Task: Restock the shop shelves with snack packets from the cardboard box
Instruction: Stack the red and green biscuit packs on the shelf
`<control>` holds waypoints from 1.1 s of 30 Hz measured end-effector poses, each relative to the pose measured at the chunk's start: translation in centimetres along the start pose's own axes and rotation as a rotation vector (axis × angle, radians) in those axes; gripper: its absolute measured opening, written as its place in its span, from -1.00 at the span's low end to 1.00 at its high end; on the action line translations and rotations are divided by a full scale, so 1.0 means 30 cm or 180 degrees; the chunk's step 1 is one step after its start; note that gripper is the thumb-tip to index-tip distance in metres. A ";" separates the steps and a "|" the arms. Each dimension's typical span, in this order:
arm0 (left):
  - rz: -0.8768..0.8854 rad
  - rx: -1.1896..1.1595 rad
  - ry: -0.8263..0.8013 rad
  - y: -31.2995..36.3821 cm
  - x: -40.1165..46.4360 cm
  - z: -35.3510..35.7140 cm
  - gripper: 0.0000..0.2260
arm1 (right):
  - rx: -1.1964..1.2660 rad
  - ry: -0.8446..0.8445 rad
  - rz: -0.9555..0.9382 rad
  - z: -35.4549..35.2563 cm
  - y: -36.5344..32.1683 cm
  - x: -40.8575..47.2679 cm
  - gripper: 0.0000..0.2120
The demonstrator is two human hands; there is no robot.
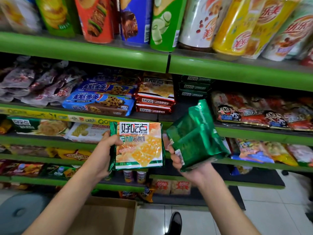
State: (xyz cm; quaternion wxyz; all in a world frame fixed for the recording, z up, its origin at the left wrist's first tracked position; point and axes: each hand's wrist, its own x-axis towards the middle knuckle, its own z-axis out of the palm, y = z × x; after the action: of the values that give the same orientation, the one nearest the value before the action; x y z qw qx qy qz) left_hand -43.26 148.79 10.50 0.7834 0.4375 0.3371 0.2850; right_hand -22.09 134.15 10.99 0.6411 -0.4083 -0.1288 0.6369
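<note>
The left hand (108, 146) has its grip around a green biscuit packet (138, 146), front showing, held up before the green shelves (84, 53). The right hand (176, 156) has its grip around a second green packet (194, 136), tilted with its back showing. The cardboard box (108, 216) sits on the floor below, beside a black shoe (175, 223).

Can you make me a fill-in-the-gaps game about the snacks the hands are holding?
1. The left hand holds a green biscuit packet with its printed front facing the ____.
2. The right hand holds a packet whose colour is all ____.
3. The shelf edges are painted ____.
4. Down on the floor sits a brown cardboard ____.

Missing words: camera; green; green; box
</note>
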 end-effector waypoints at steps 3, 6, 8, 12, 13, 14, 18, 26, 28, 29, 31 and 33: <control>-0.0016 0.0027 0.0020 0.000 -0.002 -0.004 -0.70 | -0.0702 0.0933 -0.0725 0.025 -0.043 -0.014 -0.70; -0.0057 -0.0038 0.0034 -0.005 0.001 0.001 -0.76 | -0.1448 0.1365 -0.1131 0.040 -0.073 -0.028 -0.76; -0.0082 -0.0069 0.0029 -0.004 0.000 0.011 -0.64 | -0.1547 0.1477 -0.1186 0.051 -0.074 -0.036 -0.76; -0.0161 -0.0094 -0.0040 -0.008 0.011 0.025 -0.68 | -0.1279 0.1563 -0.1124 0.052 -0.065 -0.046 -0.79; -0.0185 -0.0128 -0.0048 -0.009 0.013 0.028 -0.74 | -0.1201 0.1521 -0.1091 0.045 -0.063 -0.049 -0.80; -0.0211 -0.0148 -0.0045 -0.009 0.013 0.031 -0.73 | -0.1137 0.1476 -0.1081 0.042 -0.061 -0.055 -0.80; -0.0266 -0.0148 -0.0016 -0.013 0.004 0.047 -0.41 | -0.1001 0.1307 -0.1174 0.023 -0.061 -0.081 -0.78; -0.0426 -0.0235 0.0016 0.011 0.013 0.050 -0.45 | -0.1240 0.1918 -0.1643 -0.082 -0.254 -0.080 -0.94; -0.0466 -0.0256 0.0040 0.023 0.006 0.045 -0.39 | -0.1540 0.2115 -0.1783 -0.111 -0.333 -0.055 -0.92; -0.0471 -0.0254 0.0045 0.028 0.005 0.043 -0.40 | -0.1665 0.2187 -0.1818 -0.125 -0.367 -0.034 -0.90; -0.0487 -0.0242 0.0041 0.034 0.008 0.045 -0.46 | -0.1911 0.2313 -0.1841 -0.145 -0.419 0.021 -0.84; -0.0497 -0.0278 0.0032 0.038 0.017 0.053 -0.56 | -0.2391 0.2489 -0.1907 -0.158 -0.447 0.082 -0.83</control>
State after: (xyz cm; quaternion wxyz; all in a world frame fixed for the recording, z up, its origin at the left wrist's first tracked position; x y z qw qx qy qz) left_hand -41.88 148.92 11.97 0.8198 0.3739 0.3614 0.2397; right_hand -8.92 136.67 16.35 0.6043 -0.7554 -0.2087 0.1436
